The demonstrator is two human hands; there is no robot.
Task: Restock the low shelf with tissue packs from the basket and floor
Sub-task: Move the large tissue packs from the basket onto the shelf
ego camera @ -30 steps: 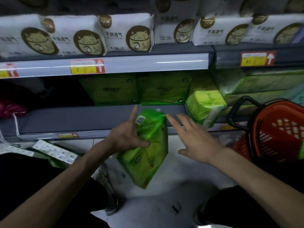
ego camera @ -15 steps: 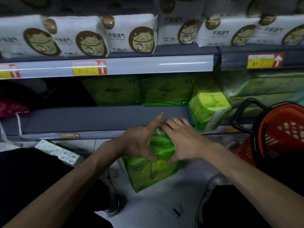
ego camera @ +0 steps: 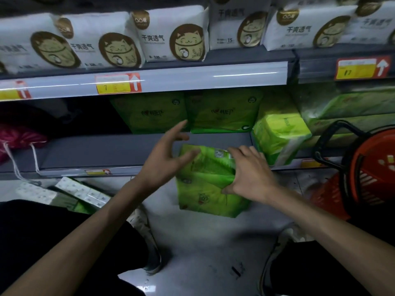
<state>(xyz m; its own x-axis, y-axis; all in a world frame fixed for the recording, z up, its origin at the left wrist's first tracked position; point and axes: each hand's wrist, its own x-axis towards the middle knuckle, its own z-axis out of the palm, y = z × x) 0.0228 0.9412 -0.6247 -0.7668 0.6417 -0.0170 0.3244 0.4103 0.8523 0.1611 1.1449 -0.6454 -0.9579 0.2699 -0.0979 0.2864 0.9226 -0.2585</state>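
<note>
At low shelf edge (ego camera: 70, 170), right hand (ego camera: 250, 174) grips tissue pack (ego camera: 205, 184).

The tissue pack (ego camera: 205, 189) is bright green with small cartoon motifs. On the grey low shelf (ego camera: 96, 150) the shelved packs (ego camera: 224, 112) are duller green and the end pack (ego camera: 280, 133) is paler yellow-green. The upper packs (ego camera: 171, 33) are white with gold cats in brown ovals. The price tags (ego camera: 117, 84) are yellow and red (white arrow). The basket (ego camera: 367, 167) is orange-red with a black handle. The bag (ego camera: 19, 137) looks magenta in the dimness.
</note>
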